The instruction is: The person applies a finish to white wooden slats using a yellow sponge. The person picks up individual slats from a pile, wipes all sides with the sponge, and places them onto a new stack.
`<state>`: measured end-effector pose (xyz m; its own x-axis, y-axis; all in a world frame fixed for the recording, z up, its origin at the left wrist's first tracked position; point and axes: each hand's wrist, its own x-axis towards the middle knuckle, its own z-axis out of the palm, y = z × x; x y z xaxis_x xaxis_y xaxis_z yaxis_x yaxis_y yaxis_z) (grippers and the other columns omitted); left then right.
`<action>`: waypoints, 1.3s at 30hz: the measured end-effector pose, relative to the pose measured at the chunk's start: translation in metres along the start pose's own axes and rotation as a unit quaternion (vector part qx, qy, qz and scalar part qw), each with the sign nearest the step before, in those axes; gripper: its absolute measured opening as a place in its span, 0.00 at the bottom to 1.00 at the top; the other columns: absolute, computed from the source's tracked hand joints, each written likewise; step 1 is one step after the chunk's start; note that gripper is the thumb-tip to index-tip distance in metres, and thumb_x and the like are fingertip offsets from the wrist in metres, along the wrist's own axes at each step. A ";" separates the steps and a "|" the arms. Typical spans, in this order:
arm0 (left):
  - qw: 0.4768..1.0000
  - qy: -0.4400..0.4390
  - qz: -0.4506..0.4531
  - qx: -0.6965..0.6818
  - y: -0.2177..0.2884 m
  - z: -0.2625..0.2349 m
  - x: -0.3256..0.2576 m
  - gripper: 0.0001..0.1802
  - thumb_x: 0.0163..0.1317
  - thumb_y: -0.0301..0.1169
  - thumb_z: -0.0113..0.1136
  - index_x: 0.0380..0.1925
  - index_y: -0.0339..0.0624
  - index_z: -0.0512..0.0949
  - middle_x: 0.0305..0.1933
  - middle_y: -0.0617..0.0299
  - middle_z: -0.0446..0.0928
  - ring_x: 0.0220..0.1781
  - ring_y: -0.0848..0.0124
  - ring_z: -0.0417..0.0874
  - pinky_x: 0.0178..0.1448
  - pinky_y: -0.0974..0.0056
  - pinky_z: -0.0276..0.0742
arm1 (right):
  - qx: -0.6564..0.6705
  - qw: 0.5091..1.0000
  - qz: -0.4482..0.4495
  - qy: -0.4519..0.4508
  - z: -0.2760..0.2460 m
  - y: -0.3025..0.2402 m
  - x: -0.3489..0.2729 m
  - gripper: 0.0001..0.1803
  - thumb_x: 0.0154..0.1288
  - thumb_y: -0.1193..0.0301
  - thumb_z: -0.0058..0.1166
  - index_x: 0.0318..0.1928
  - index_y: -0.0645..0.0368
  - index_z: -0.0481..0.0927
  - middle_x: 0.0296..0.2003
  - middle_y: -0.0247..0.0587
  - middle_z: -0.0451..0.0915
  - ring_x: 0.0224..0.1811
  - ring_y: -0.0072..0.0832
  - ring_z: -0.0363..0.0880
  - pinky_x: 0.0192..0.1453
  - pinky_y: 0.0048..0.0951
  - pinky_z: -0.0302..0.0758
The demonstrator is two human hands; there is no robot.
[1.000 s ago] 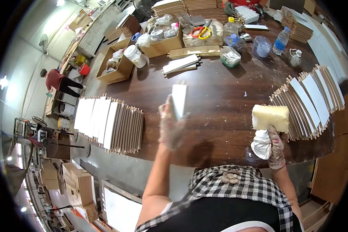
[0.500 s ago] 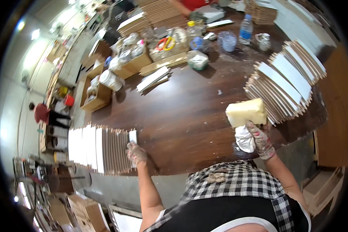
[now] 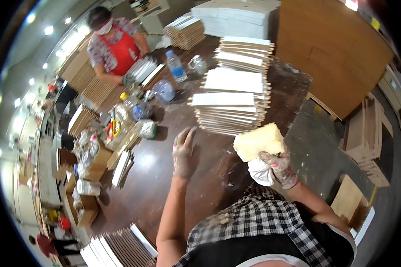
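My right hand (image 3: 280, 168), in a patterned glove, grips a pale yellow sponge block (image 3: 259, 141) from its lower right side. A crumpled white cloth (image 3: 260, 172) hangs just below the sponge, against the fingers. Over the middle of the table my gloved left hand (image 3: 183, 153) reaches forward, fingers stretched and nothing in them. Ahead and to its right is a staggered stack of white-faced boards (image 3: 223, 99) with brown edges. Another row of such boards (image 3: 113, 249) stands at the near left, partly cut off by the picture's edge.
Across the dark brown table (image 3: 151, 196) a co-worker in a red apron (image 3: 122, 55) handles boards. Along the left lie cardboard boxes (image 3: 90, 209), a white tub (image 3: 88, 187), orange scissors (image 3: 113, 129) and loose strips (image 3: 122, 169). A water bottle (image 3: 177, 66) stands farther back. A wooden panel (image 3: 329, 58) rises at right.
My left hand has let go of the left row of boards and moved forward toward the right stack. My view has turned right. The sponge stays in my right hand.
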<state>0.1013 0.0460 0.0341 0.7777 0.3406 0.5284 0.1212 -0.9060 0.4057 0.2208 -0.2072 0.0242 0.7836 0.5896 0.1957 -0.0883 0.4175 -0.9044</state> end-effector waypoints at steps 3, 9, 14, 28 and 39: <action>0.994 -0.038 0.103 0.006 0.018 0.016 0.068 0.33 0.47 0.26 0.62 0.57 0.45 0.66 0.57 0.52 0.68 0.59 0.53 0.67 0.61 0.54 0.64 | -0.001 0.996 0.035 0.085 -0.033 -0.011 -0.025 0.30 0.63 0.59 0.53 0.56 0.68 0.63 0.41 0.48 0.75 0.39 0.31 0.79 0.46 0.26 0.79; 0.969 -0.162 0.154 0.108 0.025 0.043 0.127 0.42 0.39 0.30 0.70 0.59 0.52 0.65 0.60 0.57 0.66 0.62 0.53 0.64 0.64 0.51 0.60 | -0.038 0.986 0.018 0.159 -0.076 -0.015 -0.042 0.22 0.62 0.71 0.53 0.54 0.69 0.66 0.37 0.44 0.75 0.33 0.25 0.76 0.37 0.22 0.76; 0.964 -0.205 0.125 0.113 0.030 0.038 0.132 0.34 0.45 0.31 0.66 0.56 0.51 0.69 0.52 0.56 0.70 0.54 0.55 0.69 0.56 0.53 0.64 | 0.010 0.988 0.028 0.151 -0.088 -0.008 -0.005 0.23 0.55 0.81 0.58 0.53 0.66 0.69 0.43 0.43 0.78 0.43 0.27 0.79 0.47 0.28 0.79; 0.740 0.122 -0.478 -0.457 0.049 0.023 -0.039 0.20 0.59 0.38 0.53 0.45 0.34 0.69 0.34 0.53 0.76 0.28 0.67 0.79 0.30 0.67 0.77 | -0.042 0.961 0.021 -0.274 -0.022 -0.006 0.071 0.32 0.49 0.71 0.66 0.55 0.59 0.67 0.43 0.42 0.76 0.43 0.28 0.78 0.40 0.27 0.80; 0.834 0.097 -0.412 -0.353 0.101 -0.018 -0.058 0.13 0.52 0.21 0.51 0.40 0.37 0.74 0.35 0.58 0.79 0.42 0.62 0.78 0.59 0.61 0.68 | -0.026 0.916 0.016 -0.400 0.020 0.063 0.086 0.34 0.53 0.58 0.62 0.53 0.67 0.65 0.39 0.47 0.76 0.33 0.27 0.79 0.30 0.19 0.81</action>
<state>0.0574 -0.0605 0.0573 0.4870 0.8711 -0.0640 0.1183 0.0068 0.9930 0.2704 -0.1160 -0.0085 0.0773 0.9278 0.3651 -0.0582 0.3697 -0.9273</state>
